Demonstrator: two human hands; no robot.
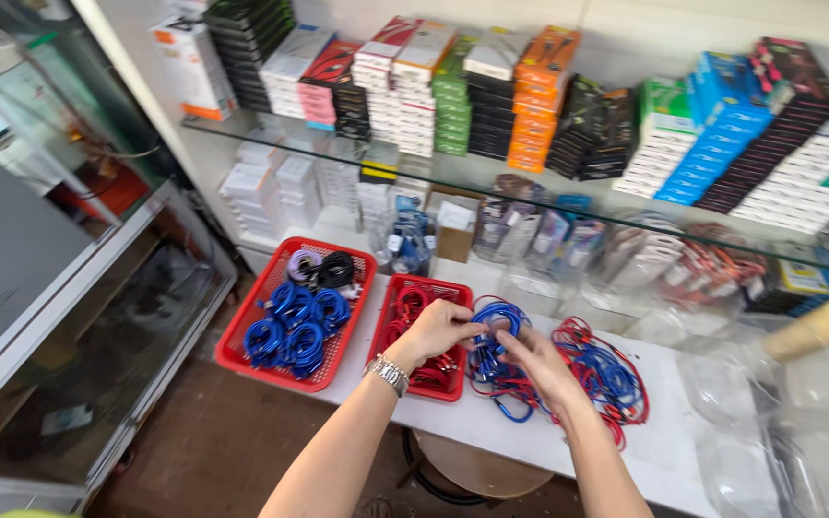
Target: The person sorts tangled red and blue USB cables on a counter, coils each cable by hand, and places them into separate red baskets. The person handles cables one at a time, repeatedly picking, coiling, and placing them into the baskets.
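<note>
White and long, the counter runs under a glass shelf stacked with coloured boxes. On it, just right of the small red basket, lies a blue cable coil, and we have both hands on it. Our left hand, a metal watch on its wrist, pinches the coil with fingers drawn together. Our right hand meets it from the other side, fingertips closed on the same loops. Beside the right hand, a loose heap of red and blue cables spreads over the counter. The small basket holds red cables; a larger red basket to its left holds blue, black and lilac coils. Clear plastic bags lie at the far right, and a round stool stands below.
</note>
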